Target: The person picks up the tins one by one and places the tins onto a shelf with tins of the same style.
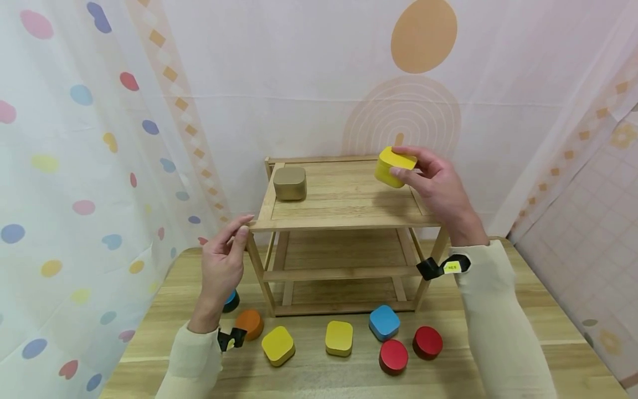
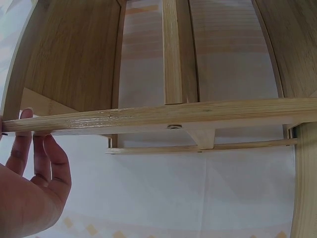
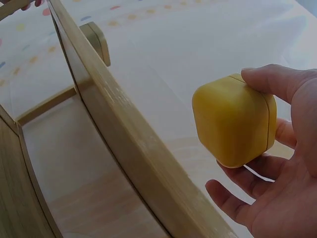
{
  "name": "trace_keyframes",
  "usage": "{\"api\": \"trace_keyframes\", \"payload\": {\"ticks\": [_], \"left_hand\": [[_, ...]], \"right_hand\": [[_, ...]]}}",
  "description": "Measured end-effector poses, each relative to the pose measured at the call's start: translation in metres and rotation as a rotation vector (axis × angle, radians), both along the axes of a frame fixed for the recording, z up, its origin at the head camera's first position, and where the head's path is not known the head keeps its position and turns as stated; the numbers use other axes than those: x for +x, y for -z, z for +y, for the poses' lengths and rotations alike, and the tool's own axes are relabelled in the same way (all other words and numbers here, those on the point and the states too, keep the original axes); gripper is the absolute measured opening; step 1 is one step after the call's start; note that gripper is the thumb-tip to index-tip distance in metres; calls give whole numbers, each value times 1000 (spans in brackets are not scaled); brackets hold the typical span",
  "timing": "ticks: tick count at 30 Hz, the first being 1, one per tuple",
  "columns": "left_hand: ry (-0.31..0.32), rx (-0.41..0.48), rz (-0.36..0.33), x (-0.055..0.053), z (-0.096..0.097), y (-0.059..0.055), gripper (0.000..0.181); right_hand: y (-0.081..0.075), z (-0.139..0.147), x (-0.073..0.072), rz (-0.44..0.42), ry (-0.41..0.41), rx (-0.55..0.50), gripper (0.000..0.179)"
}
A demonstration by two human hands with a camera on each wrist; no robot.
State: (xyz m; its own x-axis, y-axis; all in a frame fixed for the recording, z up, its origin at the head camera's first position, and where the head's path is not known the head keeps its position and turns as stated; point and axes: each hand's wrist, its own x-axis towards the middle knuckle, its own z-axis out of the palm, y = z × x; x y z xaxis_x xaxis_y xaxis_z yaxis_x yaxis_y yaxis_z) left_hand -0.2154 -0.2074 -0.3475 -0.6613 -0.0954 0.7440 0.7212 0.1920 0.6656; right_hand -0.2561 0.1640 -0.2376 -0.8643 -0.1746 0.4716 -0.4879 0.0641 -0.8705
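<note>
My right hand [image 1: 423, 177] grips a yellow rounded-square tin [image 1: 395, 166] just above the back right corner of the top shelf of a small wooden rack [image 1: 344, 221]. The right wrist view shows the yellow tin [image 3: 234, 121] held between thumb and fingers beside the rack's rail [image 3: 124, 144]. A tan tin [image 1: 289, 183] sits on the top shelf at the back left. My left hand [image 1: 226, 257] rests with straight fingers against the rack's front left corner; its fingers [image 2: 37, 158] touch the rail from below.
On the table [image 1: 523, 310] in front of the rack lie two yellow tins [image 1: 278, 345] [image 1: 339, 337], a blue tin [image 1: 384, 322], two red round tins [image 1: 393, 356] [image 1: 427, 342], an orange tin [image 1: 250, 323] and a partly hidden blue one [image 1: 231, 301]. Patterned curtains surround the table.
</note>
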Motion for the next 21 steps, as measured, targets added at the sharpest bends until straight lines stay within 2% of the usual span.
{"api": "trace_keyframes", "payload": {"ticks": [13,21], "left_hand": [[6,15,-6,1,-1,0,27],[13,8,3,1,-1,-1,25]], "right_hand": [[-1,-16,-7,-24,-16,8,37],[-6,-30,-11,-28,5,107,40]]}}
